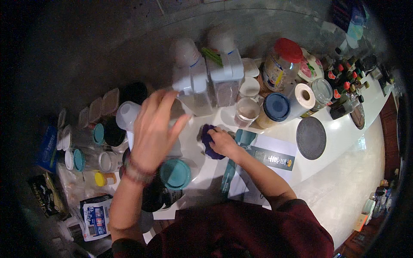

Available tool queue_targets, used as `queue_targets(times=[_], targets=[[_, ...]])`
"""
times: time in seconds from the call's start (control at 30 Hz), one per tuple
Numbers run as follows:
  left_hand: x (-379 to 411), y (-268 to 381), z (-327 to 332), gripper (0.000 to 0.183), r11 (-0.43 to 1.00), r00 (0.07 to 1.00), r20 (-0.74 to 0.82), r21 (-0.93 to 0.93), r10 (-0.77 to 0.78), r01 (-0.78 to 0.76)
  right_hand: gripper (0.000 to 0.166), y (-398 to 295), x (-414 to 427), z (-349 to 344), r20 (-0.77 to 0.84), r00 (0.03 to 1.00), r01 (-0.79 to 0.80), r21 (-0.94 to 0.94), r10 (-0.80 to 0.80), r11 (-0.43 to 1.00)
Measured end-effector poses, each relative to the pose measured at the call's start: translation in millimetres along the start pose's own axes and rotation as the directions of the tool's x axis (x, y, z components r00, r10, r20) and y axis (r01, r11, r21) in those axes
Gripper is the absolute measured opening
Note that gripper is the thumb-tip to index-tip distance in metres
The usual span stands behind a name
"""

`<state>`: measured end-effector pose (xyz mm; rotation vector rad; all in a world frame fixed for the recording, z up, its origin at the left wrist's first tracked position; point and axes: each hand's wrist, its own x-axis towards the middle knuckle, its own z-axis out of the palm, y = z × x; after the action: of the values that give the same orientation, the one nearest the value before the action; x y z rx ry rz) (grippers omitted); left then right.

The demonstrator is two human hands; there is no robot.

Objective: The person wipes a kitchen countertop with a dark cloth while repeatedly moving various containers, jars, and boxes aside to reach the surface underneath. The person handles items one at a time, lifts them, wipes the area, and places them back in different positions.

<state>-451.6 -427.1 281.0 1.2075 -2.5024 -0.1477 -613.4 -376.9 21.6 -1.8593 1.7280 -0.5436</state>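
Observation:
My right hand (223, 142) presses a bunched dark purple cloth (211, 152) onto the white tabletop (200, 172), its fingers closed over the cloth's upper part. Raised over the left part of the table, my left hand (158, 124) is blurred and holds nothing, with the thumb spread away from the fingers. A translucent plastic cup (126, 115) shows just beyond its left side. Near the wrist stands a jar with a turquoise lid (176, 174). Printed sheets of paper (274, 151), white and dark green, lie right of the cloth, partly under my right forearm.
Two tall clear containers (225, 80) stand at the back. Right of them are a blue-lidded jar (276, 107), a white roll (304, 95) and a red-lidded jar (288, 51). A round dark mat (311, 138) lies at right. Several tubs and pouches (96, 219) crowd the left.

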Motion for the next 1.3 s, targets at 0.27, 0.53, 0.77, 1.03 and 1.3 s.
queue_targets(times=[0.27, 0.53, 0.77, 1.03, 1.3], targets=[[91, -58, 104, 0.043, 0.989, 0.986, -0.128, -0.117, -0.107, 0.092, 0.036, -3, -2, 5, 0.041, 0.999, -0.003, -0.012, 0.004, 1.0], [60, -71, 57, 0.023, 0.989, 0.955, -0.275, 0.062, -0.113, 0.135, 0.034, -15, 38, -29, -0.295, 0.954, 0.027, 0.249, 0.049, 0.968], [50, -79, 84, 0.031, 0.975, 0.94, -0.314, 0.132, -0.131, 0.18, 0.041, -8, 180, -21, -0.765, 0.635, 0.193, 0.022, -0.108, 0.981], [44, -75, 78, 0.035, 0.984, 0.978, -0.159, 0.088, -0.138, 0.153, 0.042, 36, 231, 10, -0.476, 0.876, -0.303, -0.423, 0.075, 0.854], [40, -80, 75, 0.033, 0.989, 0.979, -0.144, 0.004, -0.143, 0.145, 0.043, 37, 199, 28, -0.344, 0.936, -0.174, -0.259, 0.077, 0.95]])
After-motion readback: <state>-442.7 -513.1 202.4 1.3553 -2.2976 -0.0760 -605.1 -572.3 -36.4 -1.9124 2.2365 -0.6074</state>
